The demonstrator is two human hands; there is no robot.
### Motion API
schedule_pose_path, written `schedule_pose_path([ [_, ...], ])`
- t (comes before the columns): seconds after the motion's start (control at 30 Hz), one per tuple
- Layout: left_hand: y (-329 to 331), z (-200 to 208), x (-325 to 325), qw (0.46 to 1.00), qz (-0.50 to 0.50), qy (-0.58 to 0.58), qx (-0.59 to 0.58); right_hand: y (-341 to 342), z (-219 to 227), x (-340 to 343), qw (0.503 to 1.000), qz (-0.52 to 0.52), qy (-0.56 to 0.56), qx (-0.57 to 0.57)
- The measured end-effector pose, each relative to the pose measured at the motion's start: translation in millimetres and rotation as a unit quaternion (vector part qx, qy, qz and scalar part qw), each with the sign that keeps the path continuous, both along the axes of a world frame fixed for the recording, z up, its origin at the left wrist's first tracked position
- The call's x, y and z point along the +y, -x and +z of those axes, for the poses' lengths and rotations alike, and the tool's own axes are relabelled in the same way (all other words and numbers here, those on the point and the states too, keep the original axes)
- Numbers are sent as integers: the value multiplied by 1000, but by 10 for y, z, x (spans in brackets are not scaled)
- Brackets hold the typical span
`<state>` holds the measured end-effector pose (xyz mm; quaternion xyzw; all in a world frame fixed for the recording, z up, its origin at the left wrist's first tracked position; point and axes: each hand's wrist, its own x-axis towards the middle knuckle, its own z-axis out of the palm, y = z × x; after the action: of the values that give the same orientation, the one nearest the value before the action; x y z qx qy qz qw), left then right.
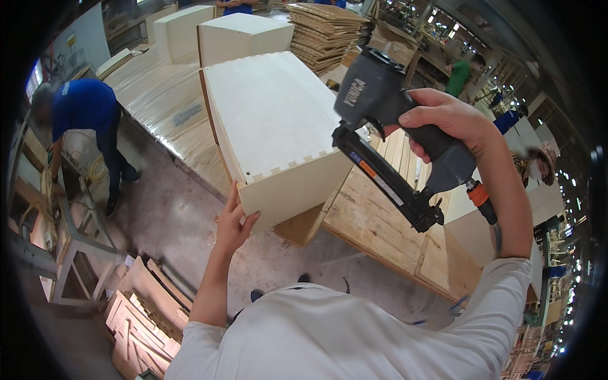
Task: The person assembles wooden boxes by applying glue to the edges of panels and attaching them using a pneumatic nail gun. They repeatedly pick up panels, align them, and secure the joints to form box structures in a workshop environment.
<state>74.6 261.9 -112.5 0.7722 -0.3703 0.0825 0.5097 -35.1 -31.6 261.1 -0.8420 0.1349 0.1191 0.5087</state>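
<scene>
My right hand [453,123] is wrapped round the handle of a black pneumatic nail gun [396,133], raised above the workbench. An air hose with an orange fitting [479,194] joins the base of its handle. In front of me lies a pale wooden drawer box [272,107] with toothed corner joints and a brown edge along its left side. My left hand [234,221] rests against the box's near left corner, fingers up along the side and thumb on the near face. The gun's nose is apart from the box.
A wooden bench [380,221] runs under and right of the box. More pale boxes [244,35] and a stack of brown panels [326,38] stand behind. A person in blue [88,107] bends at the left. Wood pieces [136,326] lie lower left.
</scene>
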Motion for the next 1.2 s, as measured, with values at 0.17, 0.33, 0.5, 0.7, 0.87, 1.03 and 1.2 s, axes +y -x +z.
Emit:
schedule_pose_path([
  [0.17,13,-2,-8,1000,5,1,1,-56,-66,183,999,30,-8,20],
  [0.33,51,10,-11,1000,10,2,9,-98,-122,252,999,24,6,22],
  [0.5,32,8,-2,1000,13,10,-3,-144,-101,324,998,41,38,34],
  [0.7,59,39,8,1000,22,6,0,-171,-97,583,994,108,11,19],
  [0.87,56,34,19,999,36,6,-15,-258,-119,766,990,140,2,26],
  [1.03,49,13,1,998,42,8,-42,-296,-147,831,989,137,28,52],
  [1.2,-227,-213,189,996,-36,76,3,-260,-105,785,990,128,48,44],
])
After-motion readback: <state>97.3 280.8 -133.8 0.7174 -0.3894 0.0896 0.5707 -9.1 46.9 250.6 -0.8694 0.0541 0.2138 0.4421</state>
